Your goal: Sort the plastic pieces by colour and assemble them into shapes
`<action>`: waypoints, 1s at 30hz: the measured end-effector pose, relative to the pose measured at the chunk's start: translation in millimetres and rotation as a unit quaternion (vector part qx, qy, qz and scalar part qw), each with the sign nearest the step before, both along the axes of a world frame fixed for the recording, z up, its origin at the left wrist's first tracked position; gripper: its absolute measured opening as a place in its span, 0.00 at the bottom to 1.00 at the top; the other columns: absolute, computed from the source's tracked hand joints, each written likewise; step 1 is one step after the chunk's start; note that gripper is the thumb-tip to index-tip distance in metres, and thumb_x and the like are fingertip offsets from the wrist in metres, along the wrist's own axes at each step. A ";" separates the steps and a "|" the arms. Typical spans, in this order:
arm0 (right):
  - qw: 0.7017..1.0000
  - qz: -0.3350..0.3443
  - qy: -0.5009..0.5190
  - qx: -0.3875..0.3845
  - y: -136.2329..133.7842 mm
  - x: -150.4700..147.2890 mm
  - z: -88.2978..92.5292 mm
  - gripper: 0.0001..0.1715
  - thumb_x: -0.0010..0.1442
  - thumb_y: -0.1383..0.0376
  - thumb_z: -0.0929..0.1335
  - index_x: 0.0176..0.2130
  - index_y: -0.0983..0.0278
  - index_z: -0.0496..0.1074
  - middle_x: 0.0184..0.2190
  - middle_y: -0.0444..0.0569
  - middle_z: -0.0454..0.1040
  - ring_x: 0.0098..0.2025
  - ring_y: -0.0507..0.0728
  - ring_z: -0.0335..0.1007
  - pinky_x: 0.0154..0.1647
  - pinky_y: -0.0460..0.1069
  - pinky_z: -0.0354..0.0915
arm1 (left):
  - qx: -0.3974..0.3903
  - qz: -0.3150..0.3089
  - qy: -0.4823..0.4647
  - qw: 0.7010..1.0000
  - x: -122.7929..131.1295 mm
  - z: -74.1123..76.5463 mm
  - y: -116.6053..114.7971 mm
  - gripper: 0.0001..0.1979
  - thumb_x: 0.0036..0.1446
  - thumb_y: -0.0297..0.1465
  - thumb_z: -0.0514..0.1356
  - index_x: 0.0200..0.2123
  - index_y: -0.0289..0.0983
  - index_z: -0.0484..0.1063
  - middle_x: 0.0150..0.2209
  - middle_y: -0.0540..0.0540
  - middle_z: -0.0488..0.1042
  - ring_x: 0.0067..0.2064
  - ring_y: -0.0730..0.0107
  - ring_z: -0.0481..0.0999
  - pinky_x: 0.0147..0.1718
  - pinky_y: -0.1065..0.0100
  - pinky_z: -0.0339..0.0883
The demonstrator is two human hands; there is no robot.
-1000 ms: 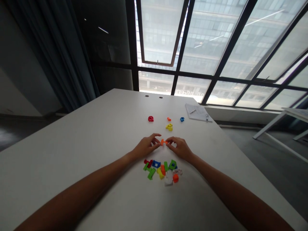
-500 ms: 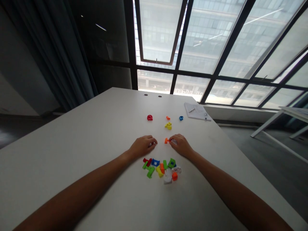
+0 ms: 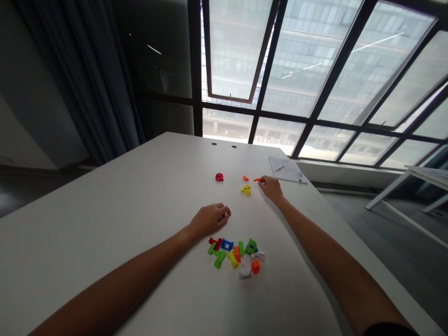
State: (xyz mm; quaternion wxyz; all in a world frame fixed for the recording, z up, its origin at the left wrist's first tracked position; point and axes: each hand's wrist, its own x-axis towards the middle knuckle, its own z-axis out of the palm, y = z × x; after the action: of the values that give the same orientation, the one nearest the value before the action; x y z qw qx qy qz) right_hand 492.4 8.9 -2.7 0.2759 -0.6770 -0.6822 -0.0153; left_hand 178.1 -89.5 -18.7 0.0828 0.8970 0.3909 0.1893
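Note:
My right hand (image 3: 270, 187) reaches far across the white table (image 3: 105, 224) and pinches a small orange piece (image 3: 256, 179) at its fingertips, just right of another orange piece (image 3: 245, 178) and above a yellow piece (image 3: 246, 190). The blue piece that lay here is hidden behind this hand. My left hand (image 3: 210, 218) rests on the table with its fingers curled in, nothing visible in them. Below it lies a pile of small coloured plastic pieces (image 3: 236, 252): green, blue, red, yellow, orange and white. A red piece (image 3: 219, 177) sits alone further back.
A sheet of paper with a pen (image 3: 287, 169) lies near the table's far right edge. Large windows with dark frames stand behind the table. Another white table (image 3: 420, 179) is at the right. Dark curtains hang at the left.
My right hand has carried the orange piece away from my left hand, forward to the far pieces. My left hand let go and stayed curled on the table.

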 end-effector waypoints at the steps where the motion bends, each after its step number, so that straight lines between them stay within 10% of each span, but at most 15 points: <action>1: 1.000 -0.010 0.000 -0.007 11.2 -2.6 0.5 0.06 0.63 0.67 0.71 0.40 0.64 0.79 0.40 0.50 0.81 0.43 0.58 0.75 0.47 0.49 0.66 | -0.001 0.001 0.001 1.000 -0.2 -0.1 -0.1 0.09 0.64 0.32 0.56 0.44 0.45 0.76 0.39 0.50 0.77 0.37 0.69 0.76 0.34 0.69 0.63; 22: 0.992 -0.017 -0.040 -0.121 90.3 -20.5 -23.4 0.34 0.58 0.66 0.73 0.63 0.62 0.69 0.56 0.56 0.74 0.53 0.61 0.73 0.54 0.48 0.64 | -0.010 -0.002 0.004 1.000 -0.9 -3.3 3.9 0.10 0.64 0.32 0.55 0.45 0.45 0.75 0.40 0.50 0.77 0.39 0.66 0.76 0.35 0.68 0.64; 30: 0.991 -0.015 -0.051 -0.119 103.6 -39.0 -27.3 0.22 0.64 0.68 0.70 0.57 0.67 0.74 0.53 0.57 0.77 0.55 0.62 0.72 0.57 0.49 0.63 | -0.015 0.001 0.013 1.000 -0.7 2.6 0.5 0.09 0.64 0.32 0.56 0.45 0.45 0.74 0.40 0.50 0.77 0.41 0.65 0.77 0.37 0.68 0.66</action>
State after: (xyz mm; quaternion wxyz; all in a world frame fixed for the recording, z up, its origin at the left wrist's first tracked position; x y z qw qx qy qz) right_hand 453.5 112.4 -29.9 0.1581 -0.7137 -0.6818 0.0273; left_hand 177.4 -89.0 -16.1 0.0909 0.8975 0.3961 0.1714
